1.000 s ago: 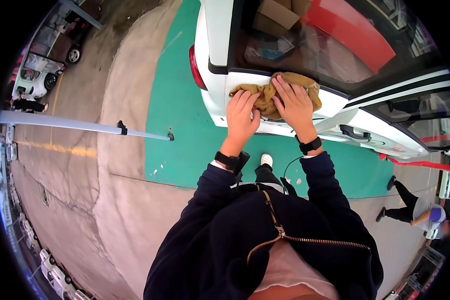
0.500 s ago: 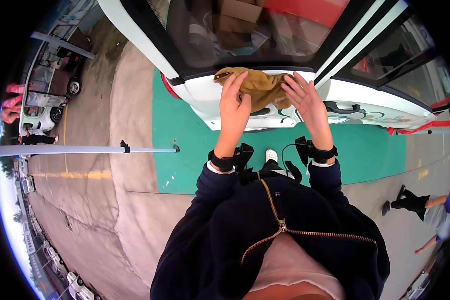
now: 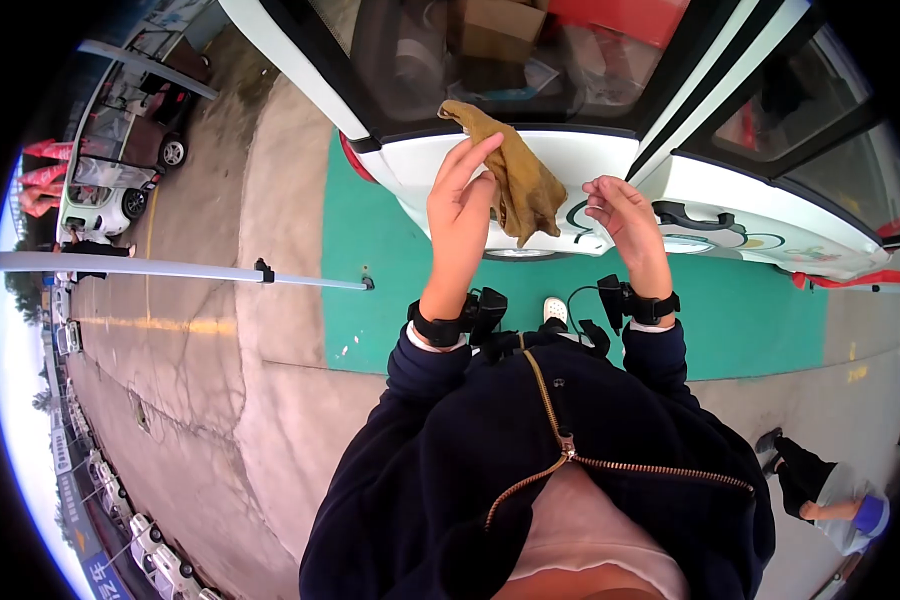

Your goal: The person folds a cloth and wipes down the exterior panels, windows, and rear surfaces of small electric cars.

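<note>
A mustard-brown cloth hangs loosely in front of the white side panel of a vehicle, below its window. My left hand grips the cloth near its upper left part, with the thumb and some fingers partly behind it. To the right of the cloth, apart from it, my right hand is raised with curled fingers and nothing visible in it. A black door handle is on the vehicle just right of my right hand.
Cardboard boxes show through the vehicle window. A pale pole crosses at left. Another person is at lower right. A small white cart stands at far left. Green-painted ground lies below the vehicle.
The cloth was bunched against the panel under both hands. It now hangs from my left hand, and my right hand has come off it. The other person has moved lower in view.
</note>
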Demonstrator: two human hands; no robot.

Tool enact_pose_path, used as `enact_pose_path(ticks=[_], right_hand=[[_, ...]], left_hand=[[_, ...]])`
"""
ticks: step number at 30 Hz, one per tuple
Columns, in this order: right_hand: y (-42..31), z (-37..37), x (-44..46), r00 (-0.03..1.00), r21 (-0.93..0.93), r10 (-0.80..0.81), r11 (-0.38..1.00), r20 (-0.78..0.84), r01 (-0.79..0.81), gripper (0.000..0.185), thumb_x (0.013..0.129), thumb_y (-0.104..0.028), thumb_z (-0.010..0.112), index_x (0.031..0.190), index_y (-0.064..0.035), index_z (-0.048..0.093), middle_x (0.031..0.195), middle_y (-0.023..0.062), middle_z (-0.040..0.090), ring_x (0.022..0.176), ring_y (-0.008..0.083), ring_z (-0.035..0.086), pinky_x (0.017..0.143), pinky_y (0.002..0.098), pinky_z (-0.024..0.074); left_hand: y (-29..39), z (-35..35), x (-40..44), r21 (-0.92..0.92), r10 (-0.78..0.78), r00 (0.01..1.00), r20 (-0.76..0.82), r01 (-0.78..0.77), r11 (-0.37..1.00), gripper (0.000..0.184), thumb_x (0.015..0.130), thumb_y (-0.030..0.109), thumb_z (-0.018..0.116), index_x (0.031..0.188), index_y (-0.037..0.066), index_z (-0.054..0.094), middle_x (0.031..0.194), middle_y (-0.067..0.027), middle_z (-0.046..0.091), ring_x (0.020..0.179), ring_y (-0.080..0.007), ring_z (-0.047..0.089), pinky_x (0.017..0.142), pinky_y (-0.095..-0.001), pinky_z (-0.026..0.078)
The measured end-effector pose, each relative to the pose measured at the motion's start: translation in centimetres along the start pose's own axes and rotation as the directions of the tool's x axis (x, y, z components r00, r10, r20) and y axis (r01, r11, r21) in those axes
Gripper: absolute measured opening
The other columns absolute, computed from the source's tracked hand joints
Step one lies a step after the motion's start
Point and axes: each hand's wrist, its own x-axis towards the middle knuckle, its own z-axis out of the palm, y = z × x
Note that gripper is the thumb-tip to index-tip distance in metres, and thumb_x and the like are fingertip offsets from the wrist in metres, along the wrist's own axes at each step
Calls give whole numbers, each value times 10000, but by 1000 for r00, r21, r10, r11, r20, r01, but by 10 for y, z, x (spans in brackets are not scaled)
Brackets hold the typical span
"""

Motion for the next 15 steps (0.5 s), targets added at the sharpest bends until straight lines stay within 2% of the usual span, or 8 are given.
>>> enact_pose_path(ticks=[3, 4, 6, 8, 11, 12, 14, 15], right_hand=[[22, -2, 7, 994, -412, 74, 905, -84, -102, 384, 956, -345, 574, 1146, -20, 645, 1002, 73, 678, 871, 107, 598, 807, 264, 490], [30, 1, 6, 994, -412, 76, 905, -78, -101, 384, 956, -345, 574, 1146, -20, 645, 1002, 73, 678, 871, 107, 598, 807, 264, 490], [46, 7, 5, 991, -667, 66, 735, -113, -125, 455, 957, -371, 566, 1232, -9, 596, 1067, 94, 664, 935, 138, 603, 868, 274, 478], [54, 5, 6, 985, -628, 151, 760, -80, -167, 511, 960, -392, 555, 1290, -2, 548, 1112, 105, 643, 1014, 154, 584, 930, 273, 436], [46, 18, -2, 957, -157, 280, 951, 76, -266, 423, 969, -345, 556, 1242, -22, 577, 1089, 56, 633, 1057, 129, 554, 960, 270, 395], [46, 19, 0, 956, -156, 282, 951, 80, -267, 423, 969, -345, 556, 1242, -22, 577, 1089, 56, 633, 1057, 129, 554, 960, 270, 395], [44, 15, 9, 969, -457, 182, 885, 168, -87, 294, 960, -295, 582, 1133, -59, 614, 1043, 6, 631, 1026, 114, 561, 967, 279, 406], [41, 19, 10, 977, -418, 139, 907, 161, -60, 195, 947, -257, 607, 1040, -86, 618, 998, -23, 627, 996, 98, 565, 954, 279, 420]], left_hand=[[16, -4, 1, -123, 41, 999, -10, -42, 991, 399, 864, -112, 499, 1240, -13, 590, 1263, -79, 495, 1163, -166, 517, 934, -247, 431], [18, -7, 1, -119, 43, 999, -15, -45, 992, 399, 864, -112, 499, 1240, -13, 590, 1263, -79, 495, 1163, -166, 517, 934, -247, 431], [21, -11, 5, -231, 82, 996, -19, -84, 969, 394, 871, -106, 539, 1256, -27, 571, 1288, -85, 478, 1174, -186, 516, 931, -266, 448], [26, -16, 7, -176, 116, 993, -22, -118, 977, 426, 875, -104, 541, 1296, -43, 528, 1230, -47, 462, 1119, -177, 545, 929, -300, 466], [29, -22, 9, -95, 157, 986, -49, -161, 982, 434, 866, -109, 560, 1294, -40, 532, 1236, -47, 454, 1107, -167, 545, 902, -283, 469], [29, -25, 9, -69, 143, 988, -61, -147, 987, 440, 864, -107, 569, 1297, -39, 531, 1238, -47, 451, 1094, -160, 545, 892, -277, 471], [26, -31, 9, -42, 130, 989, -77, -133, 990, 446, 861, -105, 578, 1300, -38, 531, 1239, -47, 449, 1081, -154, 544, 881, -272, 472], [25, -34, 9, -9, 124, 989, -84, -125, 992, 446, 861, -97, 587, 1299, -36, 534, 1246, -46, 446, 1069, -149, 543, 872, -266, 475]])
